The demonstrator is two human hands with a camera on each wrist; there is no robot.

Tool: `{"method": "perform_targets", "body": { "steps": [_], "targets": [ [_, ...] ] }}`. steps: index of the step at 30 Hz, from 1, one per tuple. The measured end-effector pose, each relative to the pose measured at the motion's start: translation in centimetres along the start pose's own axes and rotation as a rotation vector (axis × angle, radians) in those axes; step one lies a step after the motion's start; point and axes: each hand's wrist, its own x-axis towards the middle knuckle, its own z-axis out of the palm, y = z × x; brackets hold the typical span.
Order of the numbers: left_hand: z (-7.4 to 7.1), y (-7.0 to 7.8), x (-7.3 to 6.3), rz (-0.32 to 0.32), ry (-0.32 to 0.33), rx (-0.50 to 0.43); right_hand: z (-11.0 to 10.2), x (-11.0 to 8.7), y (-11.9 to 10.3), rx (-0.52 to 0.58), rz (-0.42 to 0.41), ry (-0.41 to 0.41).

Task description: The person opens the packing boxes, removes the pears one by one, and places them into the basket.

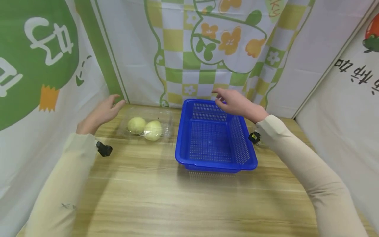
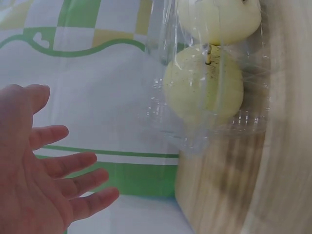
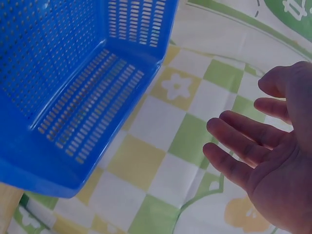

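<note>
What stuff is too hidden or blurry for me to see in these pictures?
- Head view: the far right corner of the blue basket, hidden behind the right hand.
- Left wrist view: the top of one fruit, cut off by the top edge.
- Right wrist view: the rest of the basket, cut off by the left and top edges.
- Head view: the marks on the left sleeve, too small and blurry to make out.

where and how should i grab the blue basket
I'd take the blue basket by its rim, left hand from the left, right hand from the right, hooking underneath. It stands upright and the rim juts out past the walls, which should give a catch. The clear container sits close on the left, so ease in there.
</note>
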Motion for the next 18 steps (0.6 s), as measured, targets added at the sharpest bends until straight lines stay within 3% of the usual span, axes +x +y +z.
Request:
{"method": "perform_targets", "body": {
  "steps": [9,18],
  "targets": [
    [1.0,-1.1,-0.4,-0.077,-0.014,-0.126,0.3,0.6,-1.8,0.006,-0.079,-0.001],
    [1.5,-1.8,-1.0,-0.102,0.010,-0.196,0.8,2.7,-4.8,0.029,-0.170,0.010]
  ]
}}
